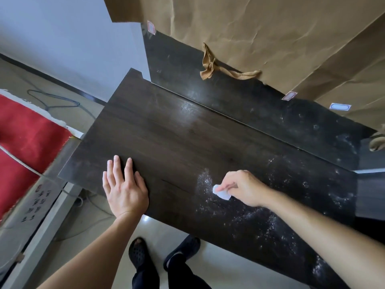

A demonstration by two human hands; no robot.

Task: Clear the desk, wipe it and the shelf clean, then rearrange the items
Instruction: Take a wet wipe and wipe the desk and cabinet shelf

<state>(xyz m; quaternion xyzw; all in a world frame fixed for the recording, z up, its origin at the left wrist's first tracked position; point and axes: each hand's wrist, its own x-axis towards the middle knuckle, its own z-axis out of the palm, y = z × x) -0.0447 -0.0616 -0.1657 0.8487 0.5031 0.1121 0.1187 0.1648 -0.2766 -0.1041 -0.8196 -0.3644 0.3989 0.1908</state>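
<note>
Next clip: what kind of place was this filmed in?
Probably a bedroom or dorm room, not a workplace: a dark wooden desk with a raised back shelf, what looks like red bedding beside it, and the person's slippers on a tiled floor.

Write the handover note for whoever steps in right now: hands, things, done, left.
Left hand: flat and open on the desk.
Right hand: pinches a white wipe against it.
Done: the desk is cleared and its left part looks clean.
White dust lies on the right part and on the back shelf, where brown paper bags stand.
Left: finish the desk, wipe the shelf, rearrange.
</note>
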